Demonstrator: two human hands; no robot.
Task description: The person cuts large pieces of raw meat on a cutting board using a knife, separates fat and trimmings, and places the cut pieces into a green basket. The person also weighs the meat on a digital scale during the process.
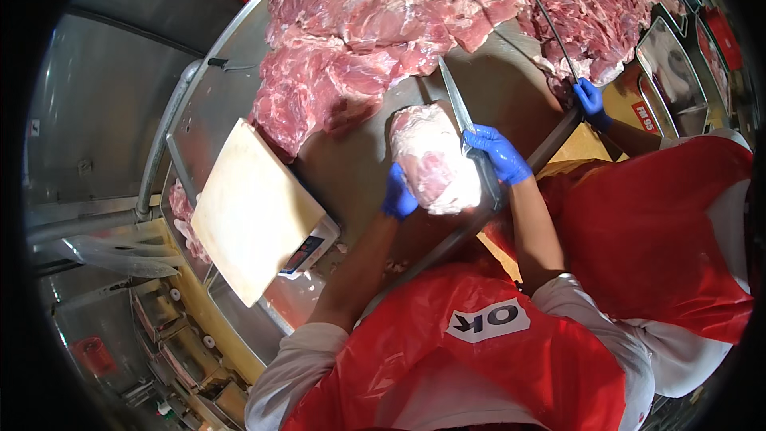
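My left hand (400, 194), in a blue glove, grips the left side of a rounded piece of raw meat (435, 161) with white fat over much of it. The meat is in front of me, over the steel table. My right hand (499, 154), also gloved in blue, is closed on a knife (455, 96) just right of the meat. Its long blade points away from me, and its dark handle shows below my fingers.
Raw meat (359, 16) lies heaped across the far side of the steel table (335, 172). At left stands a scale (309, 249) topped by a white board (251, 211). On the right, a co-worker's gloved hand (591, 102) holds a bent metal rod (546, 16) reaching over the heap.
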